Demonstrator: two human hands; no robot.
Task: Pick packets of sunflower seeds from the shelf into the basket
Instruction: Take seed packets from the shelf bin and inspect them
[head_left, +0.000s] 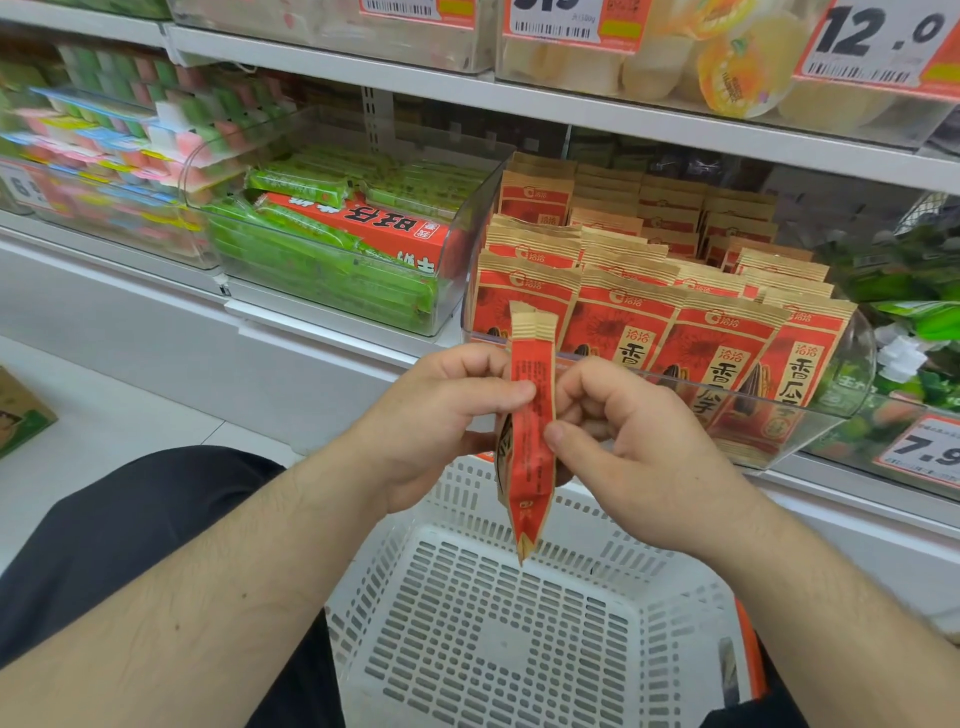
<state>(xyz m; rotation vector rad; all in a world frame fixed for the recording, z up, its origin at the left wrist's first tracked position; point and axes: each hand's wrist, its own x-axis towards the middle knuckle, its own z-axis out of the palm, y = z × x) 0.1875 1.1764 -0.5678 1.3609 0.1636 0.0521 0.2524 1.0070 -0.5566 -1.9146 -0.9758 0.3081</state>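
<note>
A red and tan packet of sunflower seeds (530, 441) hangs edge-on above the white slotted basket (498, 623). My left hand (441, 415) pinches its left side and my right hand (618, 431) pinches its right side with thumb and fingers. Behind them, several rows of the same sunflower seed packets (675, 291) stand upright in a clear shelf bin (810, 415). The basket floor shows no packets.
A clear bin of green snack bars with a red box (337, 244) sits left of the seed bin. Pastel sweets (104, 156) fill the far left; green packs (914, 312) lie at the right. Price tags hang on shelf edges. A carton (21, 410) stands on the floor.
</note>
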